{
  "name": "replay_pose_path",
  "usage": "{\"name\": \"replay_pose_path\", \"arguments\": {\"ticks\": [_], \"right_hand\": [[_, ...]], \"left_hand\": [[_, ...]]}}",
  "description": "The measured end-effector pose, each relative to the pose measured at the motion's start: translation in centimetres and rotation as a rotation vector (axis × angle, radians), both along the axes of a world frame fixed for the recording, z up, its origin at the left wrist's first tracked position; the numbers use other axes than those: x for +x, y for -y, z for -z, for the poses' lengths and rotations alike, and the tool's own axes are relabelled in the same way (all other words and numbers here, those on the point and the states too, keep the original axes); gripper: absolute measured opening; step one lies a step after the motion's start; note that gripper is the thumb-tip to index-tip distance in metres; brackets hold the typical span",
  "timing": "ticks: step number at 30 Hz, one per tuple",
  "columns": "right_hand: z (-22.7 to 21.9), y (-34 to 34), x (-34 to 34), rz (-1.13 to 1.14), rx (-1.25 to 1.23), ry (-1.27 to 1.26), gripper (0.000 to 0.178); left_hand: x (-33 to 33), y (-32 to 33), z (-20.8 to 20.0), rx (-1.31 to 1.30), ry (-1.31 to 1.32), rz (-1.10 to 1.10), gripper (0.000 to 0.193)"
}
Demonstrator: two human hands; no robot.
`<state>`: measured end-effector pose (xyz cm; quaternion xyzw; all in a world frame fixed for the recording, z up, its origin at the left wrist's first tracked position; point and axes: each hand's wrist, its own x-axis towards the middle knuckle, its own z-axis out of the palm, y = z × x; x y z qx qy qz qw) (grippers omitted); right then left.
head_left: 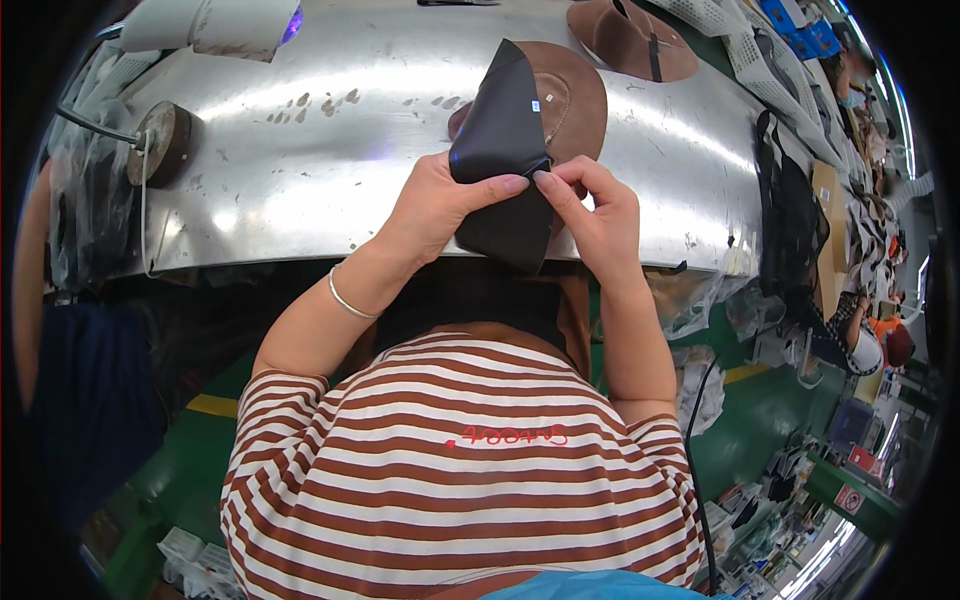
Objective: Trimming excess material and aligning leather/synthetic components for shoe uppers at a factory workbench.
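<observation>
A black, smooth leather-like piece point(500, 115), folded into a pointed shape with a small blue-and-white label on its edge, is held up over the near side of the metal table. My left hand point(440, 200) grips it from the left, thumb laid across its front. On the right, my right hand point(590, 200) pinches its edge between thumb and finger, close to my left thumb. Behind the black piece lies a brown suede hat-like piece point(575, 95) with a stitched line; the black piece covers part of it, and I cannot tell whether my fingers touch it.
Another brown hat-shaped piece point(635, 40) with a black strip rests at the far right of the metal table point(330, 150). A round weighted lamp base point(165, 145) stands at the left. Black fabric point(785, 190) hangs by the right edge. Another person point(868, 345) sits farther right.
</observation>
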<state>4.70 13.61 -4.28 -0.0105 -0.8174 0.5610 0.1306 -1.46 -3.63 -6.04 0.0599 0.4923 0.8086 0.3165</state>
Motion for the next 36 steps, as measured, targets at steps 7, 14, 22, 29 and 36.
{"name": "replay_pose_path", "arguments": {"ticks": [7, 14, 22, 29, 36], "right_hand": [[-0.4, -0.3, 0.1, -0.066, -0.211, 0.158, 0.016], [-0.6, 0.0, -0.2, -0.08, -0.342, 0.219, 0.016], [-0.3, -0.6, -0.8, -0.008, -0.279, 0.158, 0.019], [2.1, -0.3, -2.0, -0.106, -0.207, 0.052, 0.025], [0.0, -1.2, 0.1, -0.314, -0.544, 0.155, 0.021]], "left_hand": [[0.1, 0.2, 0.2, -0.003, 0.012, 0.041, 0.024], [0.2, 0.5, 0.0, -0.034, 0.013, 0.074, 0.025], [-0.1, 0.1, -0.3, -0.208, -0.129, 0.093, 0.031], [0.7, 0.1, -0.9, -0.379, -0.326, 0.005, 0.028], [2.5, 1.0, -1.1, -0.45, -0.606, -0.035, 0.02]]}}
